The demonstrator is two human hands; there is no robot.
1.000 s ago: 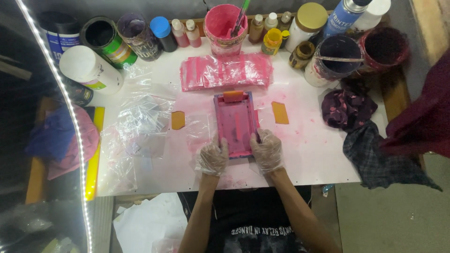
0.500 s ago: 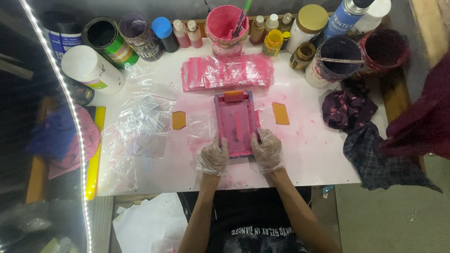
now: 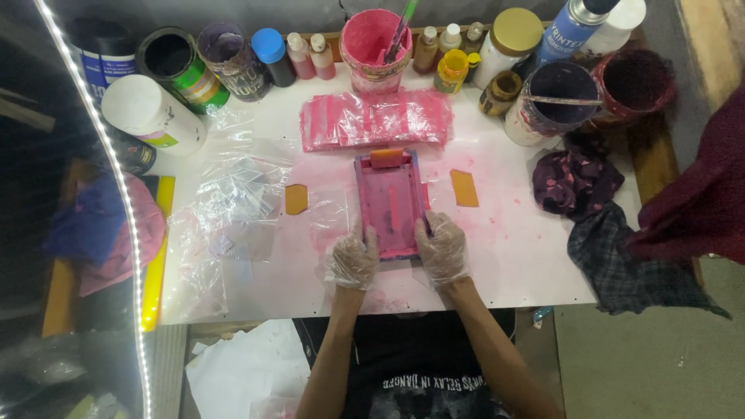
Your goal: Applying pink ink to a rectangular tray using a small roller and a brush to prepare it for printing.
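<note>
Head view: both gloved hands press on the near corners of a pink frame (image 3: 390, 200) lying flat on the counter (image 3: 520, 256); left hand (image 3: 353, 260) and right hand (image 3: 442, 248) each grip its edge, fingers curled. Pink bags (image 3: 375, 119) lie beyond.

- Desk (image 3: 528, 256) top bright and evenly lit from above; white surface nearly washed out.
- LED strip (image 3: 116, 178) along the left edge glares as a dotted line.
- Left margin and area under the desk dark, murky.
- Shadows soft, short.
- Centre sharp; edges slightly bowed.
</note>
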